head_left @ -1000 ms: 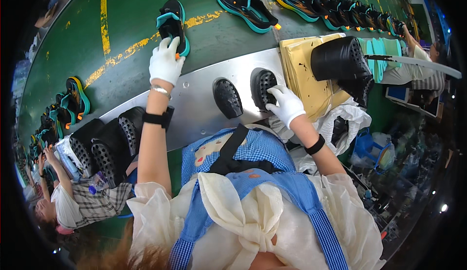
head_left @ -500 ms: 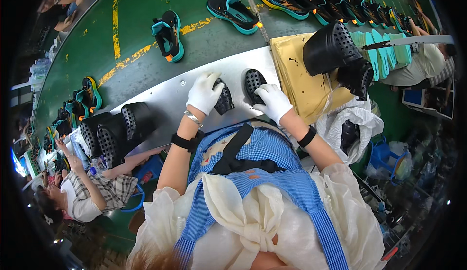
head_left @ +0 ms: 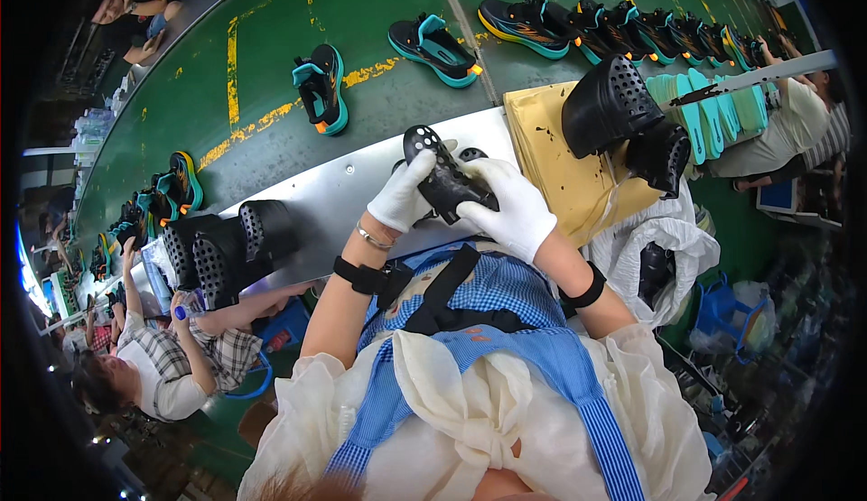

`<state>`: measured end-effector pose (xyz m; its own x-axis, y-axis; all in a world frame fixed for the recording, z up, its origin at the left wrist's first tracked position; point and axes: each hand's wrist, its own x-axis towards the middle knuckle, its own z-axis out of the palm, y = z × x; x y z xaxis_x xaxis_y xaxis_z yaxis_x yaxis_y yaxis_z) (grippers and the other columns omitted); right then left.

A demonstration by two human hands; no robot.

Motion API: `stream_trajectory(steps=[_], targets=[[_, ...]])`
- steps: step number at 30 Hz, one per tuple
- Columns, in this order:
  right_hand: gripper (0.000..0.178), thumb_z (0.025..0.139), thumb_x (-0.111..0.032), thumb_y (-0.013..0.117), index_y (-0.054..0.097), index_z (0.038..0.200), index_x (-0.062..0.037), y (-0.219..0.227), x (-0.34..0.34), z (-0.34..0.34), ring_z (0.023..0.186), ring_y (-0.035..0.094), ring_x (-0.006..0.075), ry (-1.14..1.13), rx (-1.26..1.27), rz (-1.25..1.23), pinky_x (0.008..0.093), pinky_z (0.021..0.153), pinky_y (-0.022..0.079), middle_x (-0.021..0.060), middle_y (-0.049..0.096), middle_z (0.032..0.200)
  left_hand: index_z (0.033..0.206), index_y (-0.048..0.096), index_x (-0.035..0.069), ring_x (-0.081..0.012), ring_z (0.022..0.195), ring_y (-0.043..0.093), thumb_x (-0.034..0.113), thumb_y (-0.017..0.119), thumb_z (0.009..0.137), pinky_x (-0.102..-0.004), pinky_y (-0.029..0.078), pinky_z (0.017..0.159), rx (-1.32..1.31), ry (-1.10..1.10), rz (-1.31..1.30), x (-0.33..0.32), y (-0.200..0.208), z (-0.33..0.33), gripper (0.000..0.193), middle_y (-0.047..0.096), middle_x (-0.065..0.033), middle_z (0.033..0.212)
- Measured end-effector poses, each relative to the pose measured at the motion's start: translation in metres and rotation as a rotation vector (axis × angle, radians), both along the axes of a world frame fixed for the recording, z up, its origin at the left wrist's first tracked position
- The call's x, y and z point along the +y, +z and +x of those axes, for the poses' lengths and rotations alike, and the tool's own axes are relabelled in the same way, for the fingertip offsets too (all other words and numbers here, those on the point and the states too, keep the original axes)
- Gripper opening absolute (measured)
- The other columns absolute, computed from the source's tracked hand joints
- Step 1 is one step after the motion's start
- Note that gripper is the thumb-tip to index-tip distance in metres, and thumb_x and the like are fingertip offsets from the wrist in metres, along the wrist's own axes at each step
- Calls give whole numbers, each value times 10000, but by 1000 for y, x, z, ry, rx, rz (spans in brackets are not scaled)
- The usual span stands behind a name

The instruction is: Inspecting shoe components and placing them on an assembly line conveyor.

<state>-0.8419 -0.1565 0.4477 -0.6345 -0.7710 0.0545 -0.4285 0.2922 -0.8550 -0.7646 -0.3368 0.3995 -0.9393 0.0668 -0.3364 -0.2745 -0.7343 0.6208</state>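
Observation:
Both my gloved hands are closed on a black perforated plastic shoe-toe insert point(head_left: 444, 180), raised and tilted over the metal plate point(head_left: 334, 169). My left hand point(head_left: 403, 196) grips its left side, and my right hand point(head_left: 513, 212) pinches its lower right end. Just behind it a second black perforated insert point(head_left: 472, 153) shows only its tip; the rest is hidden by my right hand and the held piece. Beyond the plate, a black sneaker with teal lining point(head_left: 321, 90) and another such sneaker point(head_left: 435, 50) rest on the green conveyor belt point(head_left: 379, 0).
Stacked black perforated inserts point(head_left: 217, 253) stand at the plate's left end. More stacks point(head_left: 612, 104) sit on yellow paper point(head_left: 542, 131) at right, beside teal insoles point(head_left: 713, 113). Rows of sneakers point(head_left: 623, 27) line the belt. A co-worker point(head_left: 167, 370) sits at left.
My hands, apart on two inserts before, have come together on one insert, now lifted and turned. The other insert has become mostly hidden. My view has shifted slightly.

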Motion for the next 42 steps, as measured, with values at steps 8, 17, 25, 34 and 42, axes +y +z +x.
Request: stream_trajectory(steps=[8,17,25,34,42], targets=[[370,829,-399,607,593,985,-64,9,-11,-18,780,621,362,-126,31,400,418,718,496,181,630,835,1183,476,50,-228,1075,545,204,540,952,-477,433,966,5,120,2,-5,-4,-26,285,552,-83,1135],[394,796,-429,581,631,853,-41,19,-26,-67,785,635,374,-338,-42,583,420,734,495,207,645,789,1394,348,1,-152,1109,526,290,579,904,-306,458,930,18,-82,-461,-51,-30,-104,614,500,-99,1268],[478,769,-488,540,650,850,-30,-1,-88,-125,800,646,348,-168,-120,720,379,754,496,195,659,779,1155,566,51,-361,981,607,257,570,855,-412,496,824,-88,-332,-1604,-82,-100,-170,363,613,-189,1125],[497,752,-426,505,686,951,-9,-40,-178,-167,947,620,375,34,-17,881,402,867,480,247,644,962,947,661,94,-328,892,587,208,641,784,-435,494,783,199,-301,-1724,-101,-85,-121,200,611,-128,996],[383,840,-381,581,688,1022,-61,-78,-228,-148,989,630,338,-134,-29,1043,394,866,500,188,655,1058,1040,615,97,-338,900,620,250,654,797,-431,506,783,-115,-312,-1621,-87,-96,-125,290,657,-138,975]])
